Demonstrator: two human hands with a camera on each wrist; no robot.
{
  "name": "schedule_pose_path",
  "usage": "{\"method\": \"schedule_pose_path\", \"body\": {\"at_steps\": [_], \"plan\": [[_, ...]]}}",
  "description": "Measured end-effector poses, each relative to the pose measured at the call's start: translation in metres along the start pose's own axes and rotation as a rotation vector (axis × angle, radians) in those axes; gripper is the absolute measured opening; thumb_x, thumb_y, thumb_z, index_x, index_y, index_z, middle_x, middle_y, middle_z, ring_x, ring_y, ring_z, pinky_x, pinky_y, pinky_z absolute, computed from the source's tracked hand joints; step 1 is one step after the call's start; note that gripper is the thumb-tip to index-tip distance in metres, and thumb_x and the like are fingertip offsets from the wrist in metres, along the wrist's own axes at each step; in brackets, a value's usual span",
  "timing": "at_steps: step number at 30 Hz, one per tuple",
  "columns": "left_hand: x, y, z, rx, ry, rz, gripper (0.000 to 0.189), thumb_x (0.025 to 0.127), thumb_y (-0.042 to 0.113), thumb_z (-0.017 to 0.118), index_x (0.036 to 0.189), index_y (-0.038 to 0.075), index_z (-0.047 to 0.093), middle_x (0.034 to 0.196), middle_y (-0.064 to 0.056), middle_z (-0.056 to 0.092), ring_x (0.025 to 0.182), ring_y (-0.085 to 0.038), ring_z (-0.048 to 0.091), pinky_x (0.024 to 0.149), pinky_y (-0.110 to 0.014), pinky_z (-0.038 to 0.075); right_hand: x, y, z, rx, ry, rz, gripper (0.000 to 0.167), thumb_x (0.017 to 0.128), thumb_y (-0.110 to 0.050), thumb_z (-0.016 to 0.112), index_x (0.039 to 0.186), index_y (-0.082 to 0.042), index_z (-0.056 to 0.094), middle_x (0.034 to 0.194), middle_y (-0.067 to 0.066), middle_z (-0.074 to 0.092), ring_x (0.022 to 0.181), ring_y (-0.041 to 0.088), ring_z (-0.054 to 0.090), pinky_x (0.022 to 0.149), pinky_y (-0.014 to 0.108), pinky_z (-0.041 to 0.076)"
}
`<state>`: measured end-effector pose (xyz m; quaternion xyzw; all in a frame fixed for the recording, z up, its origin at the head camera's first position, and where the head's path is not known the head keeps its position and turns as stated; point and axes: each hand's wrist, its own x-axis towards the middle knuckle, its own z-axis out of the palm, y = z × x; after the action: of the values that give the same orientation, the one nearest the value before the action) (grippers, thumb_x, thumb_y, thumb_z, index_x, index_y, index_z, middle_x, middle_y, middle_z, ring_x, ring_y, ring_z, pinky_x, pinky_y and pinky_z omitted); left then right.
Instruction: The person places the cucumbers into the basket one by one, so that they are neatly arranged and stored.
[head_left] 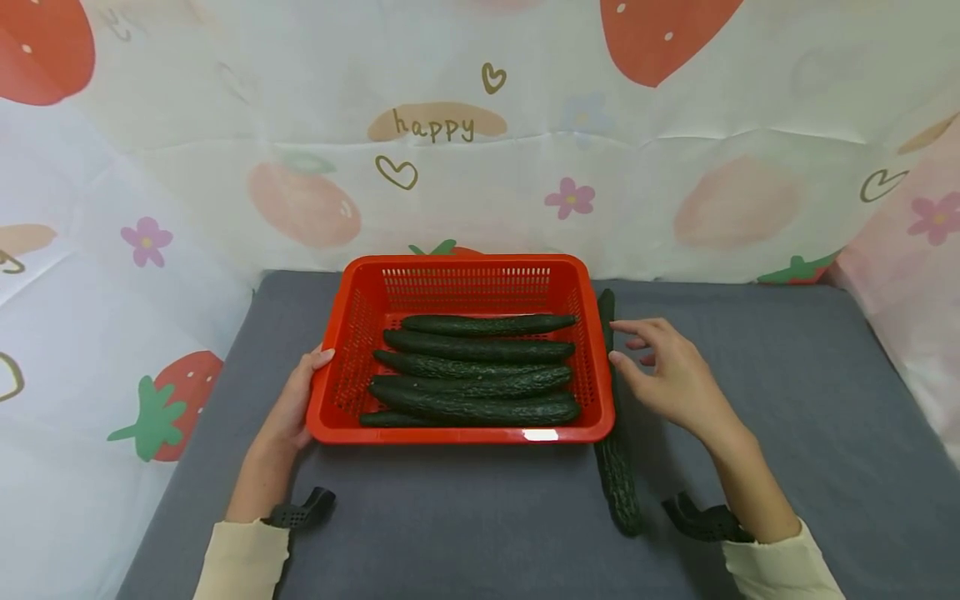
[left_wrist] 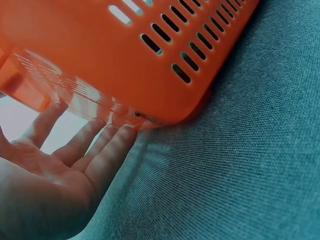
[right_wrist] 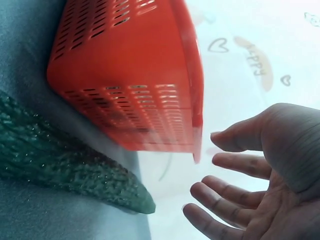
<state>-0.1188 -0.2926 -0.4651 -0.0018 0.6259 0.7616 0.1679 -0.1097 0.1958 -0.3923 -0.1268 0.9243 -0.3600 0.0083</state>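
A red plastic basket (head_left: 457,435) with slotted walls stands on the grey cloth. Several dark green cucumbers (head_left: 480,408) lie crosswise inside it. My left hand (head_left: 294,396) grips the basket's left side, thumb at the rim. In the left wrist view its fingertips (left_wrist: 122,135) touch the outer wall. One more cucumber (head_left: 619,487) lies lengthwise on the cloth along the basket's right side, partly hidden by the rim. Over this cucumber my right hand (head_left: 671,375) hovers, fingers loosely bent and thumb apart. The right wrist view shows this hand (right_wrist: 250,185) clear of the basket wall, holding nothing.
A grey cloth (head_left: 450,525) covers the table. Behind it and at both sides hangs a pale curtain (head_left: 465,200) printed with fruit, flowers and hearts. Black straps with curved mounts (head_left: 307,508) sit on both wrists, below the hands.
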Motion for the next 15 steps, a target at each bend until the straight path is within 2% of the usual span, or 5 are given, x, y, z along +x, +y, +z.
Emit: {"method": "schedule_pose_path", "body": {"at_steps": [4, 11, 15], "plan": [[0.000, 0.001, 0.000, 0.013, 0.016, -0.012, 0.035, 0.113, 0.041, 0.034, 0.144, 0.026, 0.042, 0.121, 0.009, 0.068, 0.105, -0.006, 0.070, 0.088, -0.026, 0.062, 0.000, 0.003, 0.000, -0.005, -0.018, 0.015, 0.048, 0.104, -0.019, 0.066, 0.149, -0.004, 0.057, 0.146, 0.026, 0.056, 0.122, 0.045, 0.065, 0.095, 0.063, 0.058], [0.001, 0.002, 0.001, 0.002, -0.005, -0.001, 0.035, 0.113, 0.041, 0.036, 0.143, 0.025, 0.042, 0.124, 0.008, 0.066, 0.107, -0.006, 0.069, 0.091, -0.026, 0.062, -0.003, 0.009, 0.000, -0.034, -0.033, 0.049, 0.048, 0.105, -0.022, 0.065, 0.149, -0.003, 0.056, 0.146, 0.028, 0.056, 0.119, 0.046, 0.065, 0.092, 0.062, 0.058], [0.000, 0.001, 0.002, 0.007, 0.015, -0.006, 0.036, 0.113, 0.040, 0.035, 0.145, 0.026, 0.042, 0.122, 0.008, 0.066, 0.105, -0.005, 0.069, 0.088, -0.025, 0.061, -0.004, 0.013, 0.003, -0.043, -0.038, 0.051, 0.050, 0.105, -0.022, 0.066, 0.149, -0.003, 0.056, 0.145, 0.029, 0.057, 0.118, 0.045, 0.066, 0.090, 0.061, 0.059]]}}
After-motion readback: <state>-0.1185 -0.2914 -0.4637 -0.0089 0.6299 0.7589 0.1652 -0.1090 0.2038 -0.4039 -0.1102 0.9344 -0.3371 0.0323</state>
